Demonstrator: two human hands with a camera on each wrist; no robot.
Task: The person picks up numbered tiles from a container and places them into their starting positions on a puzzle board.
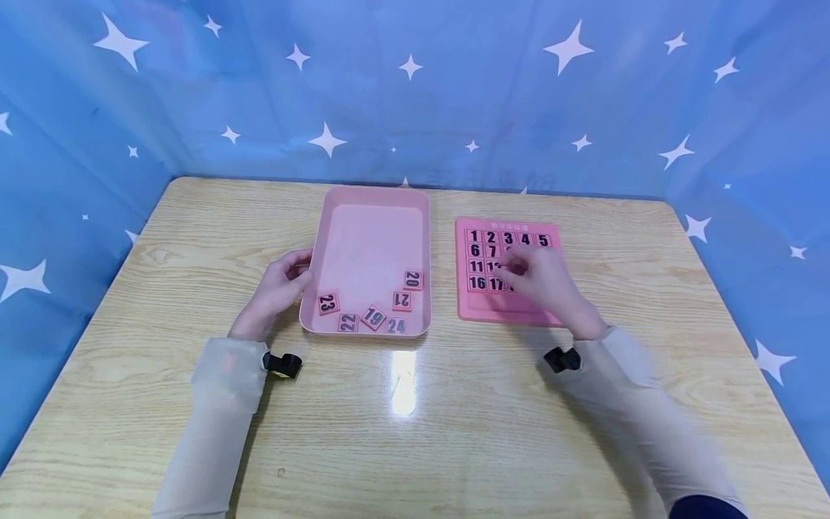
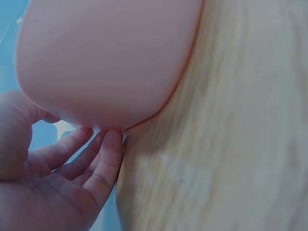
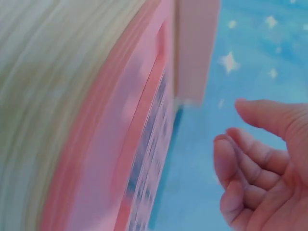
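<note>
Both hands empty (left fingertips (image 2: pixel 111 139) touching tray (image 1: pixel 372 198))

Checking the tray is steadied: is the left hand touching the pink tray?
Touching. The left wrist view shows the left hand's fingertips pressed against the pink tray's outer wall.

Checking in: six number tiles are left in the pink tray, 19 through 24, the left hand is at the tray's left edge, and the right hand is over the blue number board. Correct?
One thing is off: the number board is pink, not blue, as the head view shows. The rest holds: six tiles, 19 to 24, lie in the pink tray, the left hand is at its left edge, and the right hand is over the board.
</note>
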